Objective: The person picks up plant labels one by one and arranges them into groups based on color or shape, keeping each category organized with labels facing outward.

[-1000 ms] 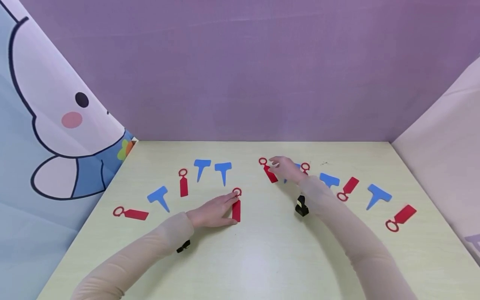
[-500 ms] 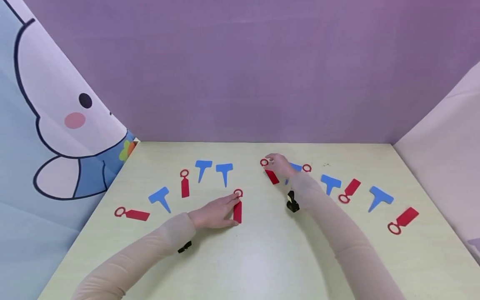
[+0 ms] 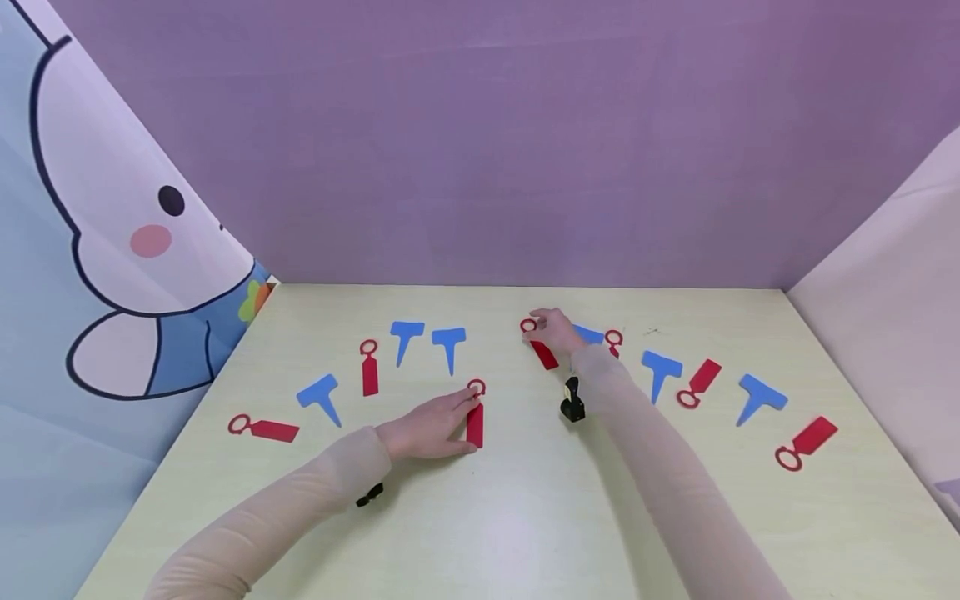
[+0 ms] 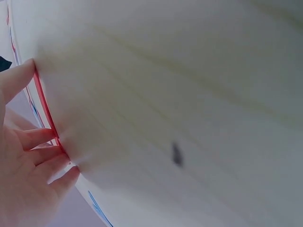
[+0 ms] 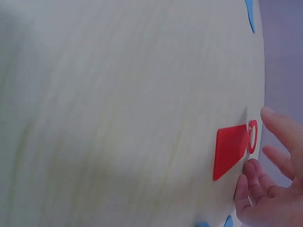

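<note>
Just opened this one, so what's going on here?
A person has both hands at flat red tags on a pale table. The left hand spans one red tag, thumb at its plain end and fingertips by its ring. The right hand is over another red tag farther back; whether it touches is hard to tell. Further red tags and blue T-shaped pieces lie spread out to both sides.

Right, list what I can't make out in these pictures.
- Head view: neck of the red tag, covered by the right grip.
- Head view: stem of a blue T-shaped tag, hidden by the right sleeve.
- Left wrist view: dark spot, blurred.
- Right wrist view: blue piece, cut by the bottom edge.
</note>
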Demonstrator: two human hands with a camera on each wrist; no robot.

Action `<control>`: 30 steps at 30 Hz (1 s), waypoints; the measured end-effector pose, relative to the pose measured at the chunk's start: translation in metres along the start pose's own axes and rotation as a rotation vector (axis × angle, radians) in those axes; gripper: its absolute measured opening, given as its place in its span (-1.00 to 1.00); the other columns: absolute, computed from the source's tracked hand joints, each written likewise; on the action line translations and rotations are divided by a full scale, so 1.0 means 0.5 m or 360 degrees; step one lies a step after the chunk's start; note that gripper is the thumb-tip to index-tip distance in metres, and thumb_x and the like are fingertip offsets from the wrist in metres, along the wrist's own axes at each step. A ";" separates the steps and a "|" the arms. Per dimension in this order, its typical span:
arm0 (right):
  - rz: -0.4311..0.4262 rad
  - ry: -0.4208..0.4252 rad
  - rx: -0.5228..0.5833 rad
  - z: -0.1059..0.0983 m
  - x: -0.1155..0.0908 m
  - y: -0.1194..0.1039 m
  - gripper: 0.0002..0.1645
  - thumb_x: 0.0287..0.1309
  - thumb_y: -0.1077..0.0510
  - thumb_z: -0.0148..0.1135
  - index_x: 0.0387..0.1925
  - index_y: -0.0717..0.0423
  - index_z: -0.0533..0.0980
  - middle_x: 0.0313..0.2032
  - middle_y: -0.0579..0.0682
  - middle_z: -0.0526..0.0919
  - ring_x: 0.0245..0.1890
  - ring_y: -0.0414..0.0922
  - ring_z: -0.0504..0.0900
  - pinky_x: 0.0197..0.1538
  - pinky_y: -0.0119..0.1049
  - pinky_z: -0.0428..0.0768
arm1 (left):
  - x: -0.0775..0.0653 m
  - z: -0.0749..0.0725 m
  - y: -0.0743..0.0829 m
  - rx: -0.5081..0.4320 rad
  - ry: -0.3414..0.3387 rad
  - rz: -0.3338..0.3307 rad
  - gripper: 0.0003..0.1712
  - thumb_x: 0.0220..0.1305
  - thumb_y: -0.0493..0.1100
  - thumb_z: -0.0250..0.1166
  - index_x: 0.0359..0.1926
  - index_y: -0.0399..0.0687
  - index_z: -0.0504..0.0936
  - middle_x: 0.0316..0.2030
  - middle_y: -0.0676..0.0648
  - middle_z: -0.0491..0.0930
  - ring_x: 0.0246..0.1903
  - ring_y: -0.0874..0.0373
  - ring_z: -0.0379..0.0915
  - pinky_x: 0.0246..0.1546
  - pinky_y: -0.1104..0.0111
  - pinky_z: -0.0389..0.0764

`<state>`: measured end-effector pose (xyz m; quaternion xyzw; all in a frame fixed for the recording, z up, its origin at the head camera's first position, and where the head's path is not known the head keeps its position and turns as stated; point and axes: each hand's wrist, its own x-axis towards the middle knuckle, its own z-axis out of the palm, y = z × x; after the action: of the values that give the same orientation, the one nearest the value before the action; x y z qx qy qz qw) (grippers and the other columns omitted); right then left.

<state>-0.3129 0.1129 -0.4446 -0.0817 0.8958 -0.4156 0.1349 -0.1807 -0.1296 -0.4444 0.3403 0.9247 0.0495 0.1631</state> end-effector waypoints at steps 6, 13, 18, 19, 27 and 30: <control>0.0018 0.0012 0.0015 0.003 0.006 0.006 -0.36 0.09 0.17 0.16 0.18 0.31 0.23 0.05 0.29 0.29 0.03 0.11 0.34 0.06 -0.11 0.41 | 0.000 0.000 -0.001 0.0014 0.0003 0.0002 -0.13 0.10 0.20 0.15 0.30 -0.16 0.09 0.32 -0.10 0.01 0.29 0.04 -0.06 0.22 0.26 0.14; 0.0028 0.0084 0.0005 0.011 0.018 0.010 -0.43 0.07 0.18 0.18 0.12 0.31 0.32 -0.01 0.30 0.31 -0.10 0.04 0.37 -0.07 -0.18 0.46 | 0.000 0.001 -0.001 0.0001 -0.0006 0.0005 -0.13 0.11 0.20 0.14 0.31 -0.16 0.08 0.32 -0.10 -0.01 0.29 0.04 -0.09 0.23 0.26 0.13; -0.0155 0.0220 -0.0018 0.044 0.105 0.114 -0.45 -0.02 0.00 0.26 0.02 0.15 0.46 -0.16 0.17 0.40 -0.30 -0.09 0.41 -0.31 -0.31 0.49 | 0.000 0.001 -0.001 0.0002 -0.0008 0.0012 -0.13 0.12 0.20 0.13 0.31 -0.17 0.07 0.32 -0.11 -0.02 0.29 0.03 -0.10 0.23 0.25 0.12; -0.0144 0.0228 -0.0019 0.048 0.117 0.125 -0.45 -0.03 -0.02 0.27 0.02 0.12 0.47 -0.16 0.16 0.39 -0.30 -0.08 0.41 -0.32 -0.29 0.50 | 0.000 0.001 -0.001 0.0004 -0.0007 0.0012 -0.13 0.12 0.20 0.13 0.31 -0.16 0.07 0.32 -0.11 -0.02 0.29 0.03 -0.10 0.23 0.25 0.11; 0.0049 0.0256 -0.0001 0.026 0.018 0.008 -0.55 0.08 0.25 0.16 0.01 0.39 0.40 -0.07 0.34 0.31 -0.15 0.11 0.39 -0.34 -0.41 0.51 | 0.000 0.002 -0.001 0.0012 -0.0011 0.0012 -0.13 0.13 0.21 0.11 0.31 -0.15 0.05 0.32 -0.11 -0.02 0.30 0.04 -0.11 0.24 0.25 0.09; 0.0022 0.0257 0.0047 0.028 0.031 0.021 -0.57 0.05 0.21 0.20 -0.02 0.31 0.45 -0.11 0.27 0.41 -0.17 0.06 0.42 -0.28 -0.36 0.53 | -0.001 0.001 0.000 0.0009 -0.0012 0.0014 -0.13 0.13 0.20 0.11 0.31 -0.16 0.05 0.32 -0.11 -0.02 0.30 0.04 -0.11 0.24 0.25 0.09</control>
<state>-0.3234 0.1055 -0.4641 -0.0396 0.8980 -0.4331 0.0663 -0.1802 -0.1302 -0.4447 0.3452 0.9227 0.0462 0.1654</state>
